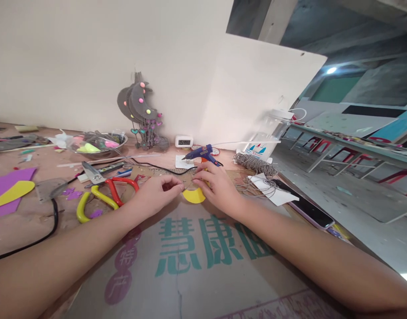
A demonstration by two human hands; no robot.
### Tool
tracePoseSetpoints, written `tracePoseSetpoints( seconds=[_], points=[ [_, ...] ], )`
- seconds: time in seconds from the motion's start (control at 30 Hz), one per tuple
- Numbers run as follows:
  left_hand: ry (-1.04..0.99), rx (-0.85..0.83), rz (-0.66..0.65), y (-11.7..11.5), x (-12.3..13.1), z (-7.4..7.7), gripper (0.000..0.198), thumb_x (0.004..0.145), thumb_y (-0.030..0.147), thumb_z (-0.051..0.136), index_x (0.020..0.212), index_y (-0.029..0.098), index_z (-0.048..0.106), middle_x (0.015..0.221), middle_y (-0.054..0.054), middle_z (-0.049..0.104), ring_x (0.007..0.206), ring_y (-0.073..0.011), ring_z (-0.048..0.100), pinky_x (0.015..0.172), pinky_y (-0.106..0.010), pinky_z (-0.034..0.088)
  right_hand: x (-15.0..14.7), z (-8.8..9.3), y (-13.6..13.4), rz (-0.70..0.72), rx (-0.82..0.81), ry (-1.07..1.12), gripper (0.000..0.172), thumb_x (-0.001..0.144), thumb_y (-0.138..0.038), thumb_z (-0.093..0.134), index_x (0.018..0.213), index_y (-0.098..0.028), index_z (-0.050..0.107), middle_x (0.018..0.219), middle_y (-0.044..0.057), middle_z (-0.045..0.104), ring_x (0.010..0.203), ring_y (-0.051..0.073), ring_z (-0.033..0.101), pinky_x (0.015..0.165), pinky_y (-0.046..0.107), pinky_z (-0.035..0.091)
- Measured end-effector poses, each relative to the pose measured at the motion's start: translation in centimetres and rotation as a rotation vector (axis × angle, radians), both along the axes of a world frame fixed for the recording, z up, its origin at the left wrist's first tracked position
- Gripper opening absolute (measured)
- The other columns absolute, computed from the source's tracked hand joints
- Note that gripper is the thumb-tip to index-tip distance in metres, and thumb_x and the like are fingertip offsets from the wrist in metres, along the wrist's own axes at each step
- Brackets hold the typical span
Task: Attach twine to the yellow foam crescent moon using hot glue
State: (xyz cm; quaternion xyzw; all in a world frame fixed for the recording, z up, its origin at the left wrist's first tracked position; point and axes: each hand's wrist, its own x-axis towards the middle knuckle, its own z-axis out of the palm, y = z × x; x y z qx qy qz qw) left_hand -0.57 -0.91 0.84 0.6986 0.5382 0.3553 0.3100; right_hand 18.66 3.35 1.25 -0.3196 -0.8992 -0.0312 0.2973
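Note:
A small yellow crescent-shaped piece (194, 196) shows between my two hands, just above the printed board. My left hand (162, 190) is closed in a pinch at the left tip of the yellow crescent. From the other side, my right hand (220, 186) has its thumb and fingers bent around the crescent's upper right part, and these fingers hide some of it. A blue glue gun (201, 153) lies just beyond my right hand. Beside my left wrist are scissors (107, 186) with red and yellow handles.
Purple and yellow sheets (13, 190) lie at the left, a metal bowl (100, 150) of craft bits behind them. Grey moon ornaments (137, 102) hang at the wall near a small digital clock (184, 141). Grey cord (255, 164), a clear bucket (265, 137) and a phone (306, 206) are right.

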Motion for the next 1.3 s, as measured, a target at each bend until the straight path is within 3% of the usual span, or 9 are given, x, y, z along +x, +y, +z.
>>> tracePoseSetpoints(
  seconds=[0.13,0.3,0.43,0.5,0.63,0.8,1.03,1.17,1.3],
  points=[
    [-0.011,-0.051,-0.004,-0.1,0.0,0.0,0.026,0.074,0.040,0.049,0.077,0.018,0.062,0.071,0.001,0.061,0.065,-0.0138,0.051,0.058,-0.023,0.036,1.1,1.3,1.1,-0.028,-0.001,0.081,0.020,0.087,-0.023,0.042,0.089,-0.018,0.062,0.111,0.009,0.049,0.099,0.019,0.048,0.085,0.034,0.037],
    [-0.053,-0.095,-0.019,-0.1,-0.1,0.0,0.028,0.073,0.043,0.051,0.078,0.018,0.063,0.074,0.001,0.062,0.070,-0.0150,0.053,0.061,-0.024,0.038,2.3,2.5,2.8,-0.044,-0.292,0.166,0.021,0.085,-0.025,0.043,0.083,-0.016,0.062,0.085,0.004,0.060,0.079,0.014,0.054,0.073,0.028,0.042],
    [-0.032,-0.090,-0.091,0.0,-0.1,0.0,0.031,0.074,0.045,0.051,0.079,0.017,0.064,0.073,0.000,0.062,0.068,-0.0152,0.052,0.058,-0.024,0.037,2.7,3.0,3.1,-0.159,-0.292,0.169,0.019,0.082,-0.028,0.046,0.081,-0.016,0.061,0.080,0.003,0.059,0.070,0.013,0.052,0.063,0.025,0.039],
    [-0.032,-0.089,-0.118,0.0,-0.2,0.0,0.031,0.074,0.045,0.051,0.079,0.017,0.064,0.073,0.000,0.062,0.068,-0.0151,0.052,0.058,-0.024,0.037,2.9,3.0,3.1,-0.136,-0.314,0.145,0.022,0.083,-0.029,0.045,0.081,-0.016,0.062,0.081,0.003,0.060,0.070,0.013,0.052,0.063,0.024,0.039],
    [-0.071,-0.092,-0.114,0.0,-0.3,0.0,0.031,0.074,0.045,0.051,0.079,0.017,0.063,0.073,0.000,0.062,0.068,-0.0148,0.052,0.059,-0.024,0.037,3.3,2.6,3.3,-0.085,-0.510,-0.006,0.032,0.084,-0.036,0.040,0.082,-0.015,0.065,0.070,0.002,0.061,0.063,0.013,0.052,0.056,0.022,0.037],
    [-0.098,-0.066,-0.093,0.1,-0.3,-0.2,0.031,0.073,0.045,0.052,0.079,0.017,0.062,0.073,0.000,0.061,0.067,-0.0138,0.051,0.059,-0.023,0.038,3.8,1.4,4.2,-0.267,-0.353,0.021,0.027,0.083,-0.033,0.044,0.094,-0.018,0.063,0.078,0.002,0.064,0.065,0.014,0.053,0.059,0.023,0.037],
    [-0.093,-0.075,-0.093,0.4,-0.3,-0.6,0.035,0.074,0.048,0.051,0.080,0.016,0.062,0.072,0.000,0.059,0.063,-0.0123,0.048,0.055,-0.022,0.035,3.6,-0.8,4.5,-0.135,-0.417,-0.092,0.025,0.076,-0.034,0.056,0.091,-0.017,0.064,0.072,0.002,0.063,0.062,0.014,0.054,0.058,0.023,0.038],
    [-0.098,-0.103,-0.083,0.4,-0.3,-0.6,0.035,0.073,0.048,0.052,0.080,0.016,0.062,0.069,0.000,0.058,0.061,-0.0118,0.048,0.052,-0.021,0.034,3.8,-1.2,5.1,-0.173,-0.467,-0.068,0.018,0.077,-0.028,0.053,0.088,-0.017,0.062,0.075,0.003,0.064,0.063,0.014,0.054,0.058,0.024,0.039],
    [-0.119,-0.098,-0.071,0.4,-0.3,-0.6,0.034,0.072,0.047,0.053,0.079,0.015,0.063,0.070,-0.001,0.059,0.062,-0.0125,0.049,0.053,-0.021,0.035,4.4,-0.5,5.6,-0.267,-0.338,0.034,0.018,0.081,-0.028,0.046,0.080,-0.016,0.059,0.073,0.003,0.062,0.066,0.015,0.053,0.061,0.024,0.038]
  ],
)
